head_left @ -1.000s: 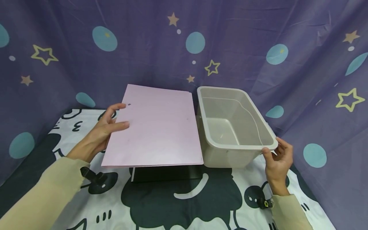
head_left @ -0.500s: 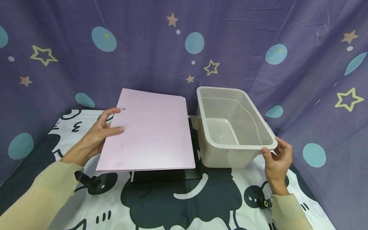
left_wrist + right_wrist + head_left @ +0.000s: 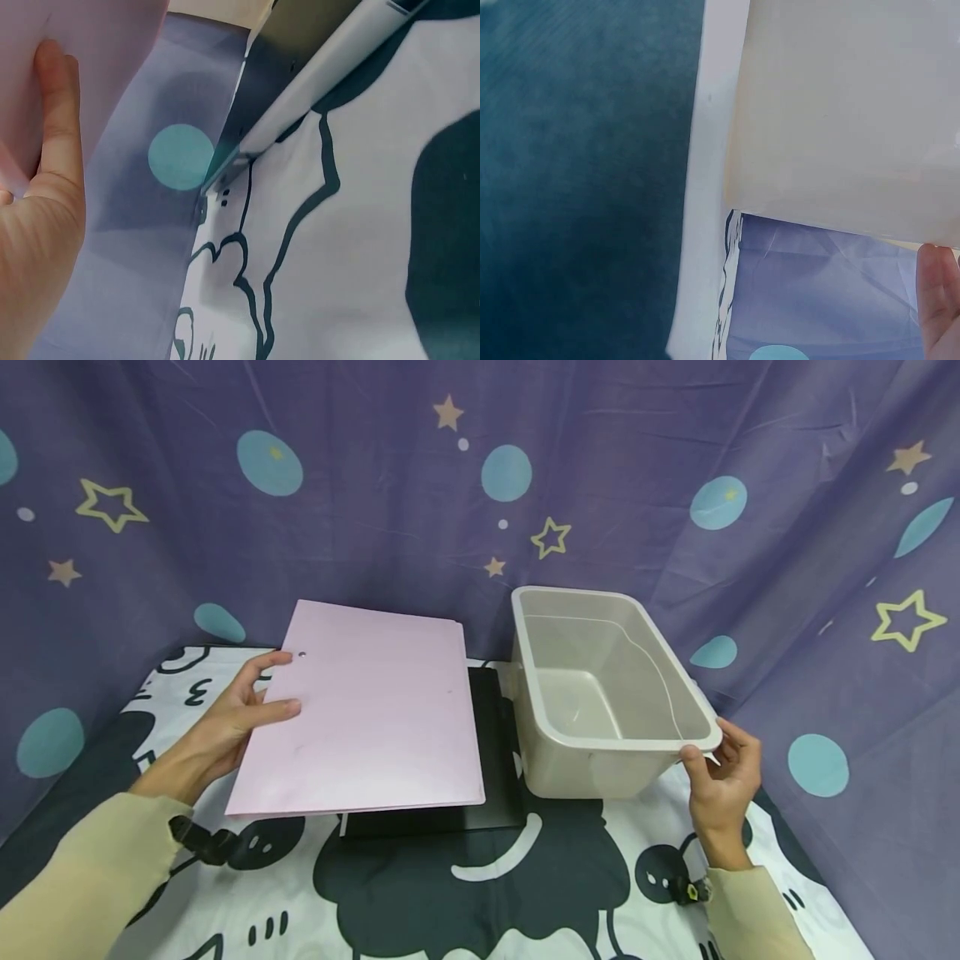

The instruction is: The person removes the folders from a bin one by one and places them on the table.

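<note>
My left hand [image 3: 217, 727] grips the left edge of a pink file folder [image 3: 367, 718], thumb on top and other fingers partly hidden at its edge. The folder is held flat, slightly tilted, above a black flat object [image 3: 502, 760] and covers most of it. In the left wrist view, a white rod-like edge [image 3: 330, 75] runs along that black object, whose kind I cannot tell. At the right, my right hand [image 3: 726, 785] pinches the front right corner of the rim of a beige plastic bin [image 3: 577, 768]. Nothing shows inside the bin.
A cartoon-print cloth [image 3: 420, 902] in black and white covers the table. Close behind the bin and folder hangs a purple curtain [image 3: 405, 485] with stars and blue spots, which also comes round on both sides.
My left hand has carried the pink folder leftward and a little toward me, away from the bin. More of the black object now shows. My right hand and the bin stay put.
</note>
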A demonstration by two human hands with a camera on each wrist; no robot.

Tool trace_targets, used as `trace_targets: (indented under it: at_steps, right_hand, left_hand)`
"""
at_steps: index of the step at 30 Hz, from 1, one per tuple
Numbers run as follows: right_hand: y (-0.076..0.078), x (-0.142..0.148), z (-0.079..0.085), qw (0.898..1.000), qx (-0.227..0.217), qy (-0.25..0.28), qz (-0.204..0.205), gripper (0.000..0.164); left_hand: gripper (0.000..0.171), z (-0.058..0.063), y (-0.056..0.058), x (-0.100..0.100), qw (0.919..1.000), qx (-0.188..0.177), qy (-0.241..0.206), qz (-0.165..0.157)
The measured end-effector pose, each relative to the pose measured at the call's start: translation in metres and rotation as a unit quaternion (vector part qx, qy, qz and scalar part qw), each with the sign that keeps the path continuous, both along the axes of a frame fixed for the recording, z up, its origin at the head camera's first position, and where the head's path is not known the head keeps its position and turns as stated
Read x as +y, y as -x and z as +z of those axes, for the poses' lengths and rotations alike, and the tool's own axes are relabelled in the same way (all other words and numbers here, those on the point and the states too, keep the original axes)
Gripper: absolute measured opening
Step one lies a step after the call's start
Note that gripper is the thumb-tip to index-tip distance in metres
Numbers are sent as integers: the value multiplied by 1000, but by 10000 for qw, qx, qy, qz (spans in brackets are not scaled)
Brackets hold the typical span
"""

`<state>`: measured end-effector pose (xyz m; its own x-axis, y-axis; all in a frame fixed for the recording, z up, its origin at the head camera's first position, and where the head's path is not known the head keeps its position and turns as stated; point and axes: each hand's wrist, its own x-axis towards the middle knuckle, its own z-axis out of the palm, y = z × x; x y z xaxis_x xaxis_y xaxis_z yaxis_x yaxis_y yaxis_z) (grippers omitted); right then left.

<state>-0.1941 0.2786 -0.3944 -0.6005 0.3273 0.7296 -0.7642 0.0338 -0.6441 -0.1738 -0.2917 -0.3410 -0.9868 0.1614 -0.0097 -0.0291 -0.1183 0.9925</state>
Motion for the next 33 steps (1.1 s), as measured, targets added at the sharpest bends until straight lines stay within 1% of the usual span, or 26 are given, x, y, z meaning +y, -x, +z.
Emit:
trace_targets:
  at_steps: [3, 6, 9, 15, 21, 24, 30, 33]
  right_hand:
    - [5, 5, -7, 10000, -3, 22, -6, 59]
    - [7, 7, -10, 10000, -13, 15, -21, 59]
    - [7, 7, -10, 10000, -19, -16, -25, 59]
    - [6, 6, -9, 10000, -30, -63, -28, 59]
    - [7, 7, -9, 10000, -18, -55, -35, 59]
    - [5, 6, -6, 10000, -1, -37, -19, 59]
    - [-3, -4, 6, 10000, 83, -49, 20, 58]
    - [-5, -5, 8, 9999, 75, -84, -5, 58]
  left_hand:
    - [69, -1, -2, -5, 10000, 29, -11, -39]
    - [68, -3, -4, -10, 9999, 67, -12, -116]
    - [67, -5, -6, -16, 9999, 78, 21, -127]
    - [67, -9, -10, -28, 9995, 46, 310, 66]
    - [68, -14, -11, -38, 9995, 83, 286, -97]
    - [67, -15, -12, -43, 9993, 79, 313, -168]
    - [67, -18, -16, -51, 9991, 49, 386, -167]
    - [68, -19, -17, -56, 9991, 75, 375, -191]
